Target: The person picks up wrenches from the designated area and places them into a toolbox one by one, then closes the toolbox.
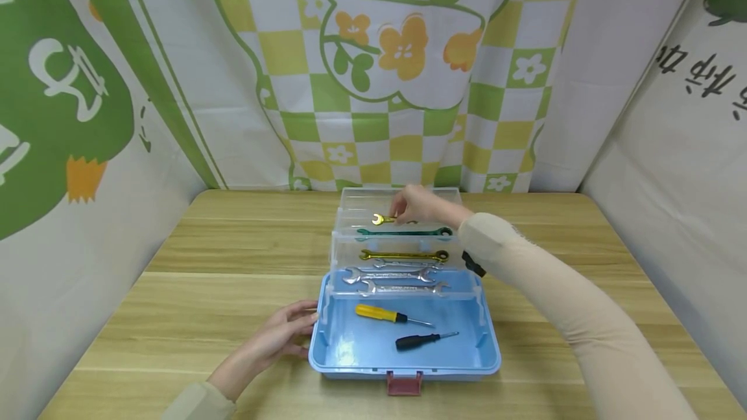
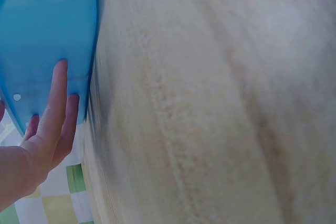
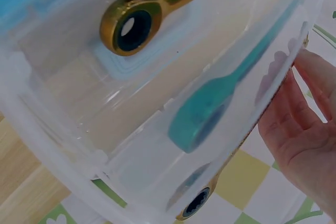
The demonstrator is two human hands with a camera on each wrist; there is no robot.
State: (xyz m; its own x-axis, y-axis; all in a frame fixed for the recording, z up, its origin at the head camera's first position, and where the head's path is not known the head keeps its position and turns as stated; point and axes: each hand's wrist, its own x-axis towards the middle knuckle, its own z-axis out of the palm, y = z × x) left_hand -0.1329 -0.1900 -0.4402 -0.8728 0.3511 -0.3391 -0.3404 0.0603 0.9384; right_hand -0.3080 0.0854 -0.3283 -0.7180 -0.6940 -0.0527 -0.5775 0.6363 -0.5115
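My right hand (image 1: 415, 205) pinches a small gold wrench (image 1: 381, 220) over the rearmost clear tray of an open blue toolbox (image 1: 493, 358). In the right wrist view, the ring end of that gold wrench (image 3: 198, 203) shows beyond the tray wall, and the fingers (image 3: 294, 106) cover its middle. A green ratchet wrench (image 1: 403, 233) lies in the tray area just in front, then another gold ratchet wrench (image 1: 403, 256). My left hand (image 1: 277, 336) rests against the toolbox's left side; straight fingers (image 2: 55, 100) touch the blue wall in the left wrist view.
Several silver wrenches (image 1: 393, 275) lie in the front clear tray. On the toolbox floor are a yellow screwdriver (image 1: 376, 312) and a black screwdriver (image 1: 415, 341). A reddish latch (image 1: 404, 384) hangs at the front. Patterned curtains (image 1: 373, 135) stand behind the wooden table (image 1: 245, 245).
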